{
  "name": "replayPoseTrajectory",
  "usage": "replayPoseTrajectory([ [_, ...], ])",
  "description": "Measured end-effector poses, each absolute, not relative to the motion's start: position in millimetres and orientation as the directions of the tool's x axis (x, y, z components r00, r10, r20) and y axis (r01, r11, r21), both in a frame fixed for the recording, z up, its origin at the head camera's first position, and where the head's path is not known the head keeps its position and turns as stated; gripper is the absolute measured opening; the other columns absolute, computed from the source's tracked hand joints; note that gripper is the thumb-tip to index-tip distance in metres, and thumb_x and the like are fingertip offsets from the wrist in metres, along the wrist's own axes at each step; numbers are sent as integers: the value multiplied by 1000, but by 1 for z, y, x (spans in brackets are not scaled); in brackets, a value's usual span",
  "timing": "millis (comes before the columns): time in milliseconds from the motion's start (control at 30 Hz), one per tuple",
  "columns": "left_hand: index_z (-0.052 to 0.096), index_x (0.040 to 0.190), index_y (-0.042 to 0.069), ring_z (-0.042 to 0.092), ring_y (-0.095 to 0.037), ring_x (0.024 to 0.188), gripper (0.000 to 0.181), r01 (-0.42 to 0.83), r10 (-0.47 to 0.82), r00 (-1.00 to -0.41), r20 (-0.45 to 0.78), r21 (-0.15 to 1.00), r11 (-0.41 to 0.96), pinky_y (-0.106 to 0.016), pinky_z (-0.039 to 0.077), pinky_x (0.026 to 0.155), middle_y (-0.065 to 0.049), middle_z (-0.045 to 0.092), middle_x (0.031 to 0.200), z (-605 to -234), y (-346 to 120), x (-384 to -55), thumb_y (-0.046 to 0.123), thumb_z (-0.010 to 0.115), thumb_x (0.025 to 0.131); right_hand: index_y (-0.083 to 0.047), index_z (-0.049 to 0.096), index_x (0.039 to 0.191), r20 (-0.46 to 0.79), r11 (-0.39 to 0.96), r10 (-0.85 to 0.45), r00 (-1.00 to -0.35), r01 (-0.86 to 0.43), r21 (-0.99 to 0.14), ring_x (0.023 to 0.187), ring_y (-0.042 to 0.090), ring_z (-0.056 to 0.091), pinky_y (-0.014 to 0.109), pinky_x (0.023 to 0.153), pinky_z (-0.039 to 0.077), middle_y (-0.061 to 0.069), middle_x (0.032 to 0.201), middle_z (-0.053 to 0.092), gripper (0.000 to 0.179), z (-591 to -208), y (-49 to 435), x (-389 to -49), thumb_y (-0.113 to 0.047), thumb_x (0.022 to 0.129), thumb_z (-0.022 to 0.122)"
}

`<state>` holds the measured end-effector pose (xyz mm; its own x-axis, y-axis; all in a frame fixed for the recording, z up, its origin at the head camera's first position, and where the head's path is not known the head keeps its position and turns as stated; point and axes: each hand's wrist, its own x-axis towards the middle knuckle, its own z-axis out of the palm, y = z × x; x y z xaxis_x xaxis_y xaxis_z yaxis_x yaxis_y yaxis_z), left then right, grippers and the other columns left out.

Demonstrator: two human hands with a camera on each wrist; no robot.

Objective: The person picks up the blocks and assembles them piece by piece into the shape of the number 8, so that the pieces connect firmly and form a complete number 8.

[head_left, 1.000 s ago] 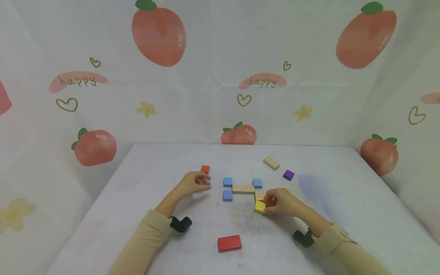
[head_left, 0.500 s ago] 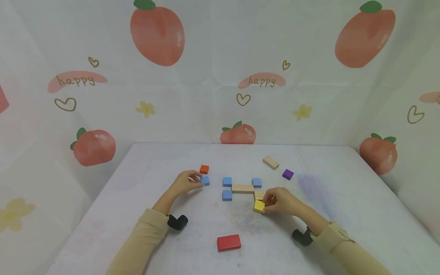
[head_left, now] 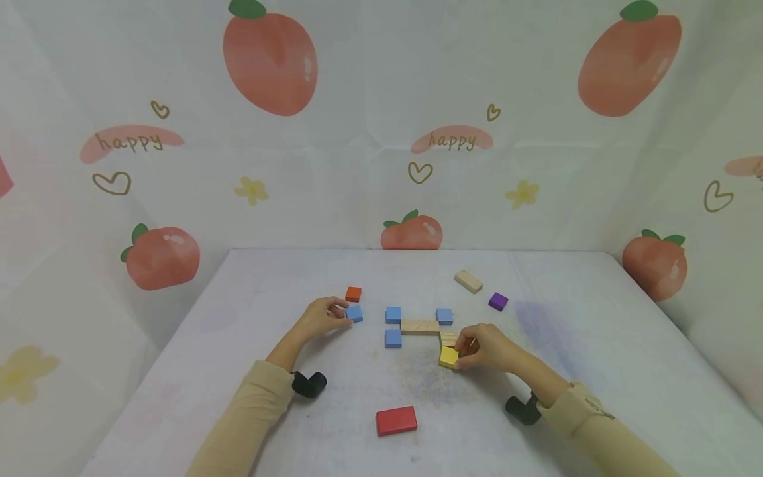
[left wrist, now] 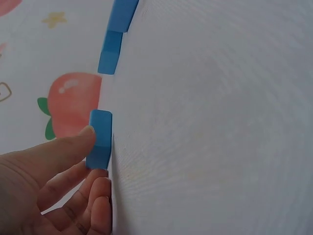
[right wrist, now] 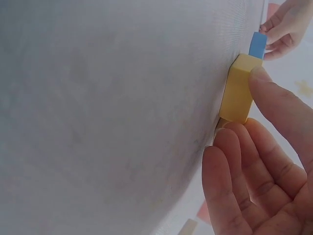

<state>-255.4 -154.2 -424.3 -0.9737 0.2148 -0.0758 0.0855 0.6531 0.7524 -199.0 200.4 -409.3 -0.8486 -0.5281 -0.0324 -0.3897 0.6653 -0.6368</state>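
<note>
My left hand (head_left: 322, 317) pinches a small blue block (head_left: 354, 314) at the left of the layout. The left wrist view shows the thumb on this blue block (left wrist: 100, 139) and the fingers on its other side. My right hand (head_left: 485, 348) pinches a yellow block (head_left: 449, 357) between thumb and fingers, with the block down at the table. Just behind the yellow block lies a wooden block (head_left: 448, 339), partly hidden. A longer wooden block (head_left: 420, 326) lies between blue blocks (head_left: 393, 315) on its left and another blue block (head_left: 444, 316) at its right end.
An orange block (head_left: 354, 294) lies behind the left hand's block. Farther right are a pale wooden block (head_left: 469, 281) and a purple block (head_left: 499, 301). A red block (head_left: 396, 421) lies near the front of the white table (head_left: 250, 437). A patterned cloth hangs behind.
My left hand has drawn back a little to the left, so the blue block it covered now shows. My right hand and the yellow block have stayed in place.
</note>
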Motion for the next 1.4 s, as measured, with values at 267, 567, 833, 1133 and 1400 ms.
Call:
replayPoseTrajectory([
  [267, 63, 110, 2, 62, -22, 91, 34, 76, 199, -977, -75, 750, 657, -32, 50, 76, -14, 66, 98, -425, -153, -256, 15, 70, 80, -5, 64, 81, -39, 668, -525, -850, -383, -637, 66, 0, 54, 16, 62, 48, 1, 77, 65, 21, -409, 200, -199, -16, 72, 79],
  [567, 65, 106, 0, 63, -20, 86, 32, 80, 185, -981, -59, 744, 664, -33, 51, 77, -13, 68, 95, -424, -154, -255, 16, 72, 79, -5, 64, 81, -46, 671, -521, -852, -376, -640, 67, 2, 55, 17, 62, 48, 1, 77, 65, 20, -408, 199, -198, -16, 72, 79],
  [833, 65, 105, 0, 62, -16, 83, 32, 66, 180, -981, -71, 752, 656, -31, 50, 76, -11, 68, 93, -421, -155, -251, 17, 72, 79, -5, 63, 80, -52, 673, -518, -854, -369, -641, 67, 3, 54, 17, 62, 47, 1, 76, 64, 21, -408, 199, -198, -16, 72, 79],
  [1133, 65, 103, -1, 63, -16, 81, 33, 147, 254, -967, -28, 752, 643, -27, 50, 72, -11, 68, 90, -420, -153, -245, 18, 74, 78, -6, 63, 80, -52, 673, -519, -853, -371, -640, 67, 3, 54, 17, 62, 47, 1, 76, 64, 21, -408, 199, -199, -16, 72, 79],
  [1400, 65, 98, 0, 60, -11, 74, 36, 237, 349, -937, 29, 787, 570, -25, 50, 70, -6, 67, 83, -416, -150, -237, 26, 77, 76, -6, 64, 80, -48, 672, -524, -851, -378, -637, 68, 2, 55, 17, 63, 47, 1, 76, 64, 20, -407, 200, -199, -16, 72, 79],
])
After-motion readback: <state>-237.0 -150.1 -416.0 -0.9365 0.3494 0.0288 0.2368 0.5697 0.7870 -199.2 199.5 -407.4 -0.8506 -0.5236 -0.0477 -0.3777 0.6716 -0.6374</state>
